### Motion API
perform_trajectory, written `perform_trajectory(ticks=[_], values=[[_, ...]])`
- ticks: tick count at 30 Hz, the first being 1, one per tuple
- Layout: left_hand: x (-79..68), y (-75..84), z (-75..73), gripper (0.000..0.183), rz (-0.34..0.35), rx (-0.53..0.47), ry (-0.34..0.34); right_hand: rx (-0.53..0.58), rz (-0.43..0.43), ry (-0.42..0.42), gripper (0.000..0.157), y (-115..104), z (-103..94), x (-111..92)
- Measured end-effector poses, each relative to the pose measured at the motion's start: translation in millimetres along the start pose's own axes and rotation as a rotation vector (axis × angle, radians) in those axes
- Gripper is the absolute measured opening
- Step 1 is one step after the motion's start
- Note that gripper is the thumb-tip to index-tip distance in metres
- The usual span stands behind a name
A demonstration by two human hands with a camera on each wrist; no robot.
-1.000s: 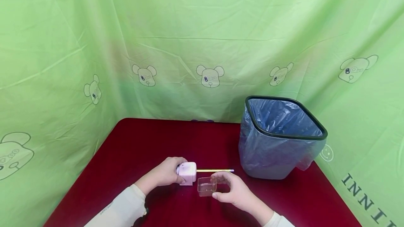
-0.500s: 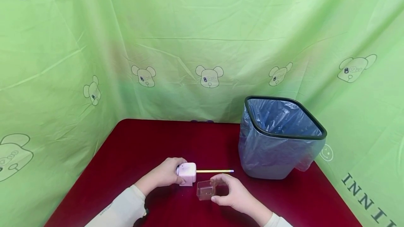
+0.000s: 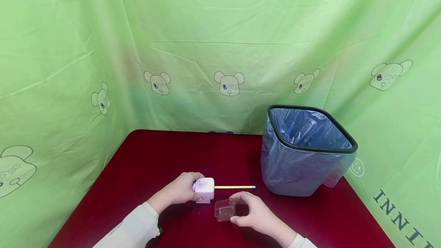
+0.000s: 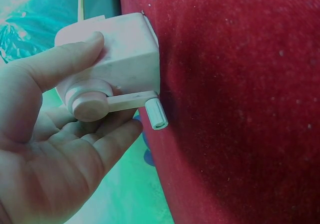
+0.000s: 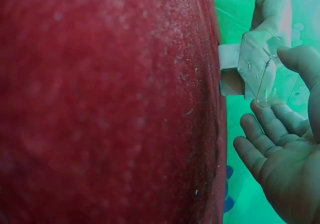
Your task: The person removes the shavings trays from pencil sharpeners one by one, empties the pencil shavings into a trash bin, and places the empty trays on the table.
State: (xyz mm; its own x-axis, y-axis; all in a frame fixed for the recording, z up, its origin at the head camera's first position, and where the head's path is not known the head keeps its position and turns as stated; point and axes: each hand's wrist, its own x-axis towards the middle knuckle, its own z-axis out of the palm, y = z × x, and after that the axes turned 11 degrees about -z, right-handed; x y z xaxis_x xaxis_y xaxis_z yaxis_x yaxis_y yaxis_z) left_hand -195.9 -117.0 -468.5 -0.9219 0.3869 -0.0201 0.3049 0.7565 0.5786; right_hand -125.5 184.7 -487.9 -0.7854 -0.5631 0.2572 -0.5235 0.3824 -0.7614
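Note:
My left hand (image 3: 179, 189) grips a pale pink crank pencil sharpener (image 3: 204, 190) near the middle of the table, thumb on one side. In the left wrist view, its crank handle (image 4: 156, 114) points away from the palm. A yellow pencil (image 3: 234, 187) with a pale end sticks out of the sharpener to the right. My right hand (image 3: 256, 214) pinches a small clear plastic shavings drawer (image 3: 224, 210) between thumb and fingertips. The drawer is just to the right of the sharpener and nearer to me, apart from it. Whether it holds shavings, I cannot tell.
A grey trash bin (image 3: 299, 175) with a translucent bag and black rim stands on the table's right side. Red cloth covers the table (image 3: 172, 152). A green printed curtain (image 3: 193, 56) hangs behind and at both sides.
My right hand has drawn the clear drawer slightly toward me, and its tilt has changed a little. The left hand, sharpener and pencil have stayed in place.

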Motion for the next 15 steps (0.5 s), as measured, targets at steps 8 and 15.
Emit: perform_trajectory(ticks=[8, 15], values=[[-0.3, 1.0, -1.0, 0.058, 0.001, -0.008, 0.004, -0.059, -0.013, -0.003, 0.052, 0.6, -0.1, 0.7], [-0.9, 0.9, -0.7, 0.057, -0.006, -0.011, -0.005, -0.093, -0.023, -0.033, 0.051, -0.1, 1.2, 0.2]])
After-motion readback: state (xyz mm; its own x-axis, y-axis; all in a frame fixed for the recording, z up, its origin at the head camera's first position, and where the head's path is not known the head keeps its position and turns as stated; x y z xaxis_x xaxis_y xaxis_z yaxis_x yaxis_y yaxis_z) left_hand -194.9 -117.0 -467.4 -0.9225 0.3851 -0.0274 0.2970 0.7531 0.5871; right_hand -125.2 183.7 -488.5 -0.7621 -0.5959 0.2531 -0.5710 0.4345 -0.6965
